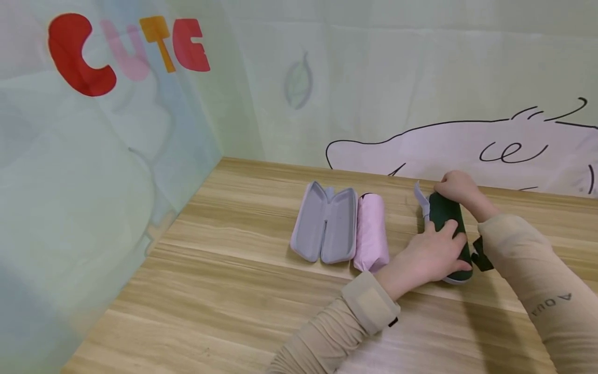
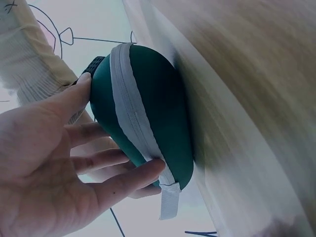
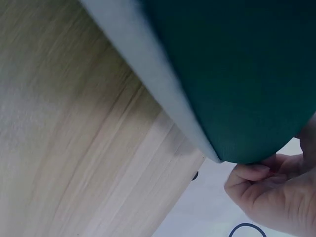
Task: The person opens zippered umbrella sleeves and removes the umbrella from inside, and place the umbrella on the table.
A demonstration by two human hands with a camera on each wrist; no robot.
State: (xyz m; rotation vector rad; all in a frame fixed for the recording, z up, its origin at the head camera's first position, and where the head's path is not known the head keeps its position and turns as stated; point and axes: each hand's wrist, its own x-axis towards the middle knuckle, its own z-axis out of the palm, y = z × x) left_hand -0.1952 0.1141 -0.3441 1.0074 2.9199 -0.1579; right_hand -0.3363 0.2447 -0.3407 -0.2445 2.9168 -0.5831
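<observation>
On the wooden table at the right lies a zippered dark green glasses case (image 1: 445, 210) with a pale grey zipper band (image 2: 129, 98) around its side. My left hand (image 1: 432, 254) holds it across the near part, thumb and fingers spread over its top and sides. A grey fabric tab (image 2: 170, 201) sticks out at one end. At the far end my right hand (image 1: 460, 187) has curled fingers and pinches the rounded tip. In the right wrist view those fingertips (image 3: 254, 170) are tucked at the case's edge, and what exactly lies between them is hidden.
Left of the hands, a pink case (image 1: 310, 223) lies spread open, its grey lining upward. A closed pink pouch (image 1: 371, 228) lies right beside it. A small dark piece (image 1: 483, 254) sits by the right sleeve. Printed cloth walls (image 1: 261, 104) rise behind the table and at its left.
</observation>
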